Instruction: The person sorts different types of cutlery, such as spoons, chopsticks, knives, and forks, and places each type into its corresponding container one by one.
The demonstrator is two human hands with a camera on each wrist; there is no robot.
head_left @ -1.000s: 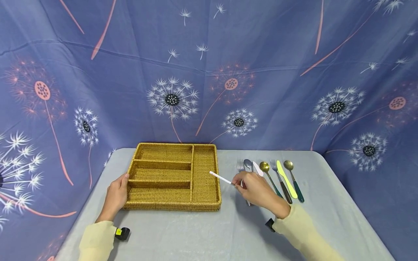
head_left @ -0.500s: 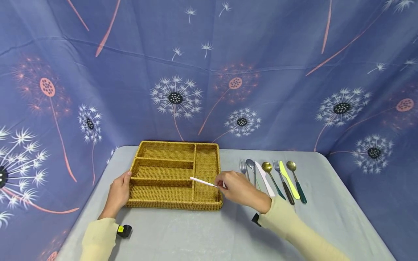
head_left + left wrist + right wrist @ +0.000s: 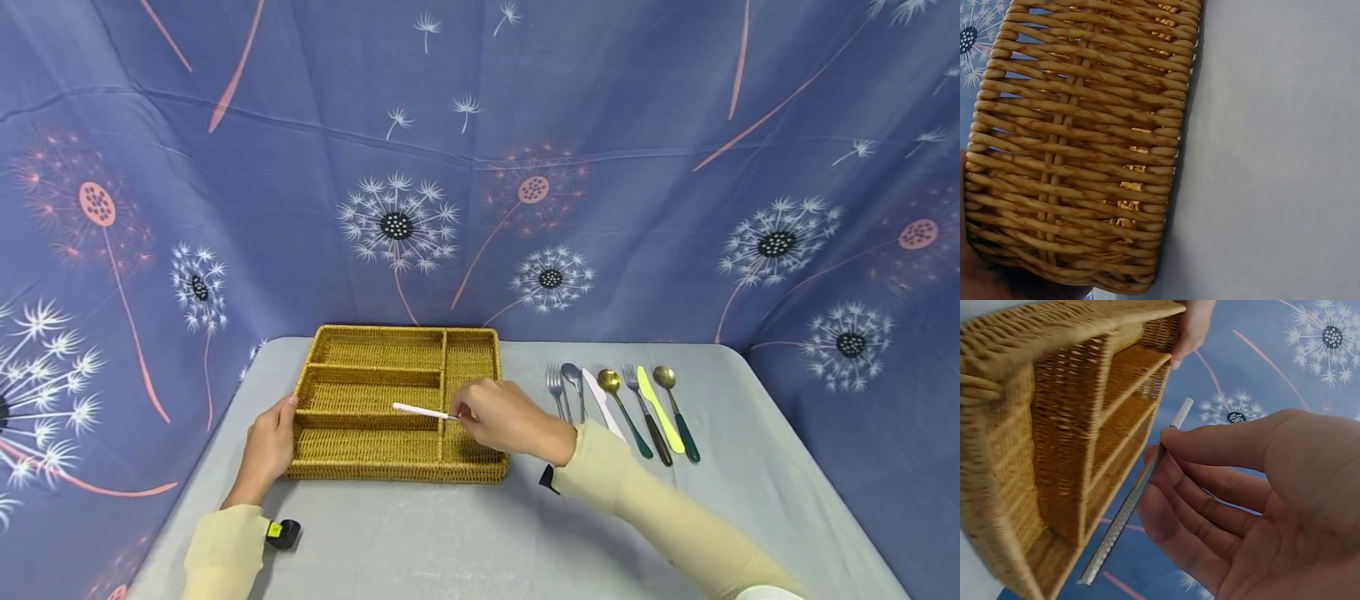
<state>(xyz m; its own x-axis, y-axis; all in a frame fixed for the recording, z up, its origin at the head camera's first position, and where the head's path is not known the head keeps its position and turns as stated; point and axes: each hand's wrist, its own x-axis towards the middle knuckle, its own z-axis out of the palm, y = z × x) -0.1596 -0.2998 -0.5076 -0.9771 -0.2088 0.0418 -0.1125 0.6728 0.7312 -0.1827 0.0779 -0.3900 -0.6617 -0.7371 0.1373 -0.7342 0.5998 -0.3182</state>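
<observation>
A woven cutlery tray [image 3: 442, 479] with several compartments rests on the table. At its left wall, my left hand [image 3: 266, 446] grips the rim; the left wrist view is mostly filled by the wicker wall [image 3: 1079, 144]. Over the tray's right part, my right hand [image 3: 510, 418] pinches a white-handled knife [image 3: 420, 411] between thumb and fingers. The knife lies roughly level above the dividers, white end pointing left. In the right wrist view, its serrated metal blade [image 3: 1119, 528] extends from the fingers, clear of the wicker.
Right of the tray lies a row of cutlery: silver forks [image 3: 554, 383], a silver spoon [image 3: 572, 375], a white knife [image 3: 602, 400], a gold spoon [image 3: 609, 382], a dark-handled fork [image 3: 648, 417], a yellow knife [image 3: 662, 412] and another gold spoon [image 3: 665, 379]. A patterned curtain [image 3: 480, 167] hangs behind.
My right hand has carried the knife leftward from beside the cutlery row to above the tray's right compartment and dividers. The left hand keeps its place on the tray.
</observation>
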